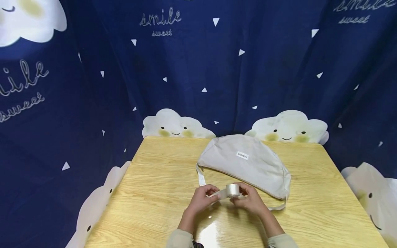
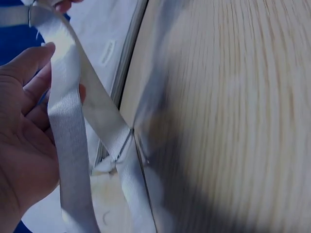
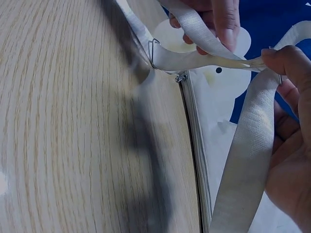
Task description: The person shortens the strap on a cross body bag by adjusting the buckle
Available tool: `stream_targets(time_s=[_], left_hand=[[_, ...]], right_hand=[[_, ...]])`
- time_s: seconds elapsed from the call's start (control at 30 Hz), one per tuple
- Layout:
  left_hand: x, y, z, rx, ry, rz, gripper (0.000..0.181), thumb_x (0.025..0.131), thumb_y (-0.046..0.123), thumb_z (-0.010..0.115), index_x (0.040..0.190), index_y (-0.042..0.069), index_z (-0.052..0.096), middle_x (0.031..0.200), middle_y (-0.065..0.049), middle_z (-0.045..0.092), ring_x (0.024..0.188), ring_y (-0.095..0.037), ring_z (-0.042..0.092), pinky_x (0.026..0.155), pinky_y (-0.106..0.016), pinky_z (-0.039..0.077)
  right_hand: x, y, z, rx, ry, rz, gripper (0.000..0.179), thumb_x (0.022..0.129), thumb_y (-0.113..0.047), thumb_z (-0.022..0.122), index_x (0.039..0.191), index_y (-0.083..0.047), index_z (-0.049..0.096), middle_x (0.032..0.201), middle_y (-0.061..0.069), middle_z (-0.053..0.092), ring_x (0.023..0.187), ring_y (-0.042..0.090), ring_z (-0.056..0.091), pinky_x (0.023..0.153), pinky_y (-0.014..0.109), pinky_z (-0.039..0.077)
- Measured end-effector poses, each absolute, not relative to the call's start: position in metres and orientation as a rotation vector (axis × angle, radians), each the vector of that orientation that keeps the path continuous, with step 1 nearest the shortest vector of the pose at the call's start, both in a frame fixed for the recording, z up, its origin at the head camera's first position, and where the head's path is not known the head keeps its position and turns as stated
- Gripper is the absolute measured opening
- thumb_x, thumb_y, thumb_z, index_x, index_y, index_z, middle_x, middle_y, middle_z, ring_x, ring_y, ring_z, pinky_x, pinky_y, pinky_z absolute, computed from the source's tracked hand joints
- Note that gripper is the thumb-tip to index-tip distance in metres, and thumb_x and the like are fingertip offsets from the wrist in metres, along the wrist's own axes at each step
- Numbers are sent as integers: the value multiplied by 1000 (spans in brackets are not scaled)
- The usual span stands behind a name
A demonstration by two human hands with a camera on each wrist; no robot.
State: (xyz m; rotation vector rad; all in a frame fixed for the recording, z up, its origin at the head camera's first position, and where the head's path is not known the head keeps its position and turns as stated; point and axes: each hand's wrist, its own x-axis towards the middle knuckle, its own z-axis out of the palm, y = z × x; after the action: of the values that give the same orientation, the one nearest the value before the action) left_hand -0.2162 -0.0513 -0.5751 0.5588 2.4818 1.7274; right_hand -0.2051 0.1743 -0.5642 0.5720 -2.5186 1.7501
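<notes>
Bag, head view: I see the pale bag (image 1: 245, 168) lying on the wooden table (image 1: 155, 179), its straight edge toward the hands and its curved edge toward the curtain (image 1: 186, 69).
Label, head view: I can make out a small white label (image 1: 242, 155) on the bag's upper face, its lettering upside down to me.
Strap, head view: I find the strap (image 1: 232, 190) raised on the near side of the bag, between the two hands, with its ends running to the bag's two corners.
Left hand, head view: the left hand (image 1: 200, 200) is near the bag's left corner, pinching the strap.
Right hand, head view: the right hand (image 1: 252, 201) is just in front of the bag's straight edge, grasping the strap.
Sleeves, head view: I see light sleeves (image 1: 180, 238) nearer to me than the bag.
Left wrist view: the thumb lies against the strap, fingers behind it; a wire buckle (image 2: 125, 148) hangs on the strap just beside the end of the bag's zipper (image 2: 130, 56).
Right wrist view: I see thumb and fingers pinching the strap above the bag, at a second buckle (image 3: 280, 80); the zipper pull (image 3: 181, 76) shows at the bag's far end.
</notes>
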Motion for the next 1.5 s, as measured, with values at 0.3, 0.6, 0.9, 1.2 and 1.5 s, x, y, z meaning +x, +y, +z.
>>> stream_targets(time_s=[0.3,0.6,0.9,1.2,1.5], left_hand=[[-210,-50,-570,561,2463,1791,14,82,7,70,95,3,68,79,-4,66,68,-12,56,61,-23,46],[-199,-76,-544,539,2469,1827,12,84,-3,64,95,-5,66,85,-17,65,74,-26,57,60,-23,47],[-205,-85,-566,493,2451,1841,12,85,-1,64,97,-2,66,93,-15,65,84,-26,59,69,-28,49],[-217,-68,-584,645,2574,1675,13,83,12,70,95,8,68,86,3,67,79,-12,57,72,-34,47],[-221,-47,-573,700,2506,1680,12,81,15,71,91,9,68,76,8,61,69,-7,54,62,-24,46]], right_hand=[[-202,175,-560,525,-2513,1774,35,69,-5,79,100,-8,65,84,-2,66,74,16,55,65,31,45],[-194,172,-537,510,-2498,1771,41,68,2,77,106,-1,64,86,2,64,75,21,55,66,32,45],[-192,172,-533,518,-2496,1802,41,68,4,77,107,1,63,84,8,63,76,24,55,67,32,44],[-190,170,-531,572,-2461,1800,41,67,5,76,106,0,64,83,3,65,75,21,56,67,32,44],[-189,171,-534,551,-2460,1791,39,67,5,77,104,-1,64,85,0,64,76,22,56,67,33,45]])
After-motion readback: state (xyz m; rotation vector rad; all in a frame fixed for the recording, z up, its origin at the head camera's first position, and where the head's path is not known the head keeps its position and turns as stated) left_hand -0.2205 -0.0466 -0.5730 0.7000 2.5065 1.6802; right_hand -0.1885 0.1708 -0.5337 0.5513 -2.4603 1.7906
